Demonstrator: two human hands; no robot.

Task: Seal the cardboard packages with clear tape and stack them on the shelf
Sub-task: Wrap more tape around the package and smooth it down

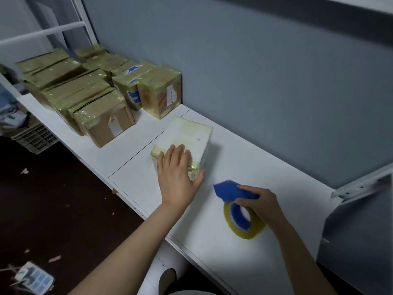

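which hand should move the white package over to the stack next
Probably left. The left hand rests on the white package, on the stack side; the right hand holds the tape dispenser.

Single view. Your head camera is sitting high and close, looking forward and down across the shelf (212, 252) toward the grey wall (255, 81). Wide lens is bowing the edges; the floor (53, 199) is showing at left.

Left hand (177, 167) presses flat on white package (187, 137); right hand (262, 204) grips tape dispenser (238, 209).
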